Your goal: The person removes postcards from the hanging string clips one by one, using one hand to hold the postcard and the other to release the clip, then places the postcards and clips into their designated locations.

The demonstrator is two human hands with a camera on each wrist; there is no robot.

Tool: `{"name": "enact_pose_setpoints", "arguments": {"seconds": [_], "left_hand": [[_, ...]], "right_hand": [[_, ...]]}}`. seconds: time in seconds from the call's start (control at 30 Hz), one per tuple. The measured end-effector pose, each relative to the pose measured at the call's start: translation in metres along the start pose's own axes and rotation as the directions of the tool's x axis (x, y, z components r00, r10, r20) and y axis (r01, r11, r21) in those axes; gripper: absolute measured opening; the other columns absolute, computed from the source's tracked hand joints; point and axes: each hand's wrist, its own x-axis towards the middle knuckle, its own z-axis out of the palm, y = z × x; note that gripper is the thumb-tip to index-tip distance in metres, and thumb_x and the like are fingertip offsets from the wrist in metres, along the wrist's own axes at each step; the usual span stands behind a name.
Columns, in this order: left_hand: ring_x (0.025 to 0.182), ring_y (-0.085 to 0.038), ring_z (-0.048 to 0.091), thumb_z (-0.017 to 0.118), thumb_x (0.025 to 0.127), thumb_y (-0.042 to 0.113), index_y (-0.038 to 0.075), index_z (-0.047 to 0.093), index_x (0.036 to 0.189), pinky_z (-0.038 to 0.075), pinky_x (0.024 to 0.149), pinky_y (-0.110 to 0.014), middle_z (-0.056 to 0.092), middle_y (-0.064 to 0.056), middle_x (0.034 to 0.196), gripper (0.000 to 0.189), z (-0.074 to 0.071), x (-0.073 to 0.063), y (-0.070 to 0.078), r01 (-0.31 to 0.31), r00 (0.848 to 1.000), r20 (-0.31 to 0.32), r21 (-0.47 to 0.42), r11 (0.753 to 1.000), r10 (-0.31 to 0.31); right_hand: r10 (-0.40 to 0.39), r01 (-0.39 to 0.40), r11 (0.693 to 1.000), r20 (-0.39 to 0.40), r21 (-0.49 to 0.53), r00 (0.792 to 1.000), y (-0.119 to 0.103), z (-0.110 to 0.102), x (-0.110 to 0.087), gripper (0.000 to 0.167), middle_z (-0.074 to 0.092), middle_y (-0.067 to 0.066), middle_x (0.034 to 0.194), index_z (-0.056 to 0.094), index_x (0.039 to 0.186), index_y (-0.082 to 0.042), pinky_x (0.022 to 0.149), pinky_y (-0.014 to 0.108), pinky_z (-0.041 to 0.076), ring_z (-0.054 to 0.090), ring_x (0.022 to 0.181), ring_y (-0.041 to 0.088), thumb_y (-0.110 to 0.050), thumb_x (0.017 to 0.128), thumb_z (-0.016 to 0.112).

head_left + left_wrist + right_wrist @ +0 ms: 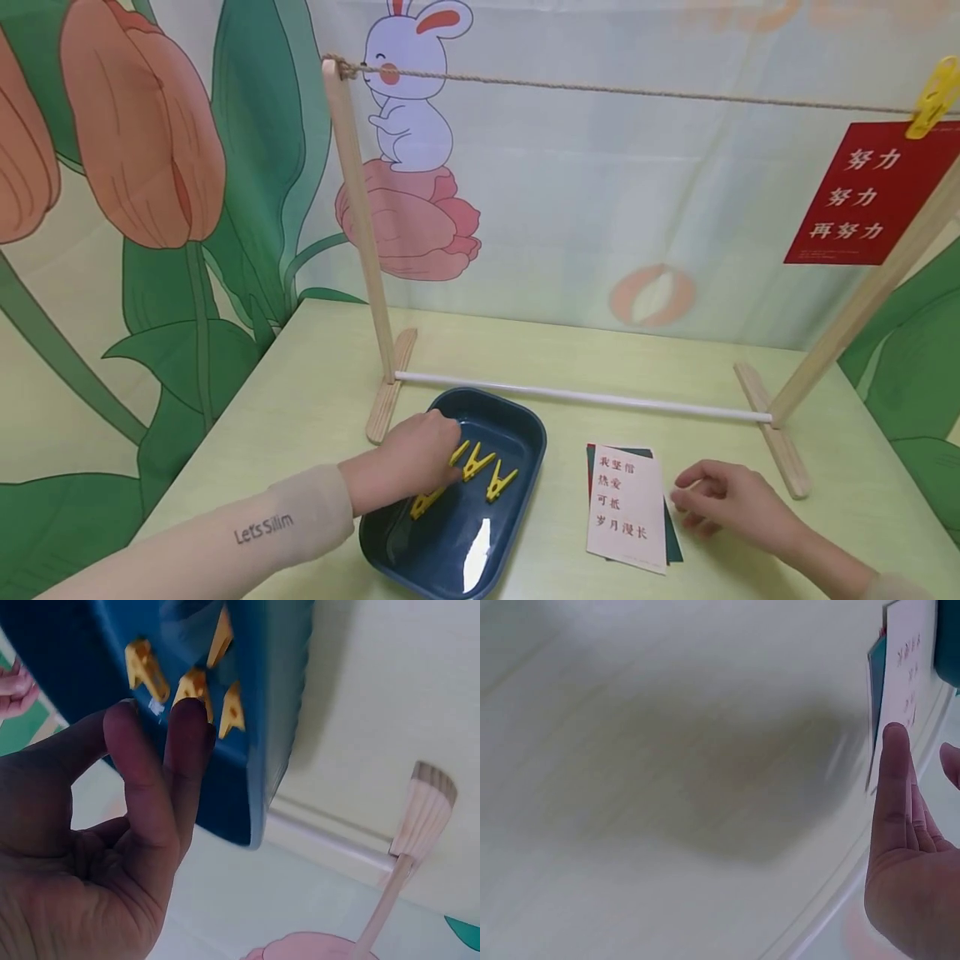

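Observation:
Over a dark blue tray (480, 575), my left hand (420, 454) reaches down among several yellow clothespins (500, 481). In the left wrist view its fingers (139, 769) are bent a little, with the tips overlapping one clothespin (193, 686) and no clothespin between them. My right hand (731, 504) hovers just right of a small stack of cards, its fingers loosely bent and holding nothing. The top card (626, 512) is pale pink with red Chinese characters; edges of a green card (672, 533) and a red one show beneath it.
Behind the tray stands a wooden frame (360, 208) with a twine line (600, 87) across its top and a white rod (585, 398) near the table. A yellow clothespin (933, 98) clips a red card (862, 196) to the line at right.

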Motion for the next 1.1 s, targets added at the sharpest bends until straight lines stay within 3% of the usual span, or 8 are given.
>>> {"name": "enact_pose_setpoints", "arguments": {"seconds": [0.2,0.43,0.63,0.7,0.77,0.9,1.0,1.1], "left_hand": [[0.054,-0.014,0.054,0.089,0.089,0.021,0.002,0.069,0.086,0.046,0.053,-0.027,0.056,-0.003,0.064,0.028,-0.022,0.009,0.002,0.0,1.0,-0.023,-0.075,0.997,-0.002],[0.049,-0.014,0.06,0.086,0.093,0.025,0.004,0.071,0.093,0.048,0.052,-0.026,0.06,-0.002,0.063,0.026,-0.055,0.022,0.014,0.002,1.0,-0.026,-0.168,0.986,-0.007],[0.047,-0.014,0.06,0.083,0.096,0.026,0.001,0.073,0.1,0.049,0.054,-0.025,0.062,-0.002,0.063,0.027,-0.079,0.037,0.03,-0.062,0.996,-0.074,-0.141,0.988,0.052],[0.045,-0.014,0.059,0.082,0.096,0.027,0.002,0.073,0.096,0.049,0.057,-0.026,0.061,-0.002,0.06,0.027,-0.087,0.043,0.036,-0.083,0.994,-0.088,-0.128,0.988,0.072],[0.043,-0.012,0.056,0.081,0.097,0.028,0.005,0.068,0.081,0.044,0.057,-0.026,0.054,0.001,0.055,0.031,-0.094,0.049,0.042,-0.096,0.991,-0.099,-0.113,0.989,0.085],[0.043,-0.013,0.06,0.078,0.099,0.03,0.007,0.067,0.082,0.047,0.061,-0.027,0.058,-0.001,0.059,0.031,-0.11,0.059,0.053,-0.082,0.994,-0.083,-0.114,0.99,0.073],[0.047,-0.015,0.065,0.077,0.1,0.031,0.004,0.071,0.096,0.051,0.067,-0.028,0.063,-0.004,0.067,0.028,-0.123,0.065,0.063,-0.07,0.995,-0.073,-0.109,0.992,0.062],[0.049,-0.016,0.067,0.076,0.101,0.032,0.005,0.069,0.096,0.051,0.064,-0.027,0.064,-0.005,0.069,0.028,-0.137,0.071,0.073,-0.077,0.994,-0.09,-0.103,0.992,0.068]], "right_hand": [[-0.057,0.055,0.995,0.029,0.082,0.998,-0.01,-0.004,0.004,0.035,0.079,0.018,0.099,0.064,0.119,0.011,0.072,0.037,0.065,0.079,0.087,0.028,-0.016,0.101,0.075],[-0.079,0.075,0.989,0.026,0.13,0.997,-0.028,-0.007,0.012,0.04,0.079,0.021,0.104,0.063,0.125,0.013,0.075,0.038,0.065,0.079,0.091,0.029,-0.019,0.103,0.074],[-0.121,0.114,0.98,0.033,0.165,0.992,-0.042,-0.01,0.017,0.041,0.077,0.026,0.11,0.06,0.128,0.014,0.076,0.039,0.065,0.079,0.093,0.025,-0.016,0.104,0.071],[-0.138,0.13,0.976,0.033,0.172,0.99,-0.047,-0.01,0.018,0.041,0.076,0.027,0.112,0.06,0.129,0.015,0.077,0.039,0.065,0.08,0.094,0.025,-0.016,0.104,0.071],[-0.151,0.143,0.973,0.031,0.183,0.988,-0.051,-0.01,0.019,0.041,0.076,0.028,0.114,0.06,0.129,0.015,0.077,0.04,0.065,0.08,0.095,0.026,-0.015,0.104,0.071],[-0.169,0.16,0.968,0.031,0.191,0.985,-0.061,-0.012,0.021,0.042,0.076,0.027,0.114,0.06,0.13,0.015,0.078,0.041,0.065,0.08,0.096,0.028,-0.016,0.104,0.071],[-0.176,0.167,0.968,0.03,0.185,0.984,-0.068,-0.015,0.023,0.042,0.077,0.023,0.113,0.06,0.13,0.014,0.08,0.04,0.065,0.079,0.098,0.028,-0.017,0.104,0.071],[-0.186,0.18,0.966,0.019,0.185,0.982,-0.075,-0.018,0.024,0.04,0.077,0.021,0.114,0.06,0.13,0.014,0.081,0.04,0.065,0.079,0.1,0.029,-0.017,0.105,0.07]]}}
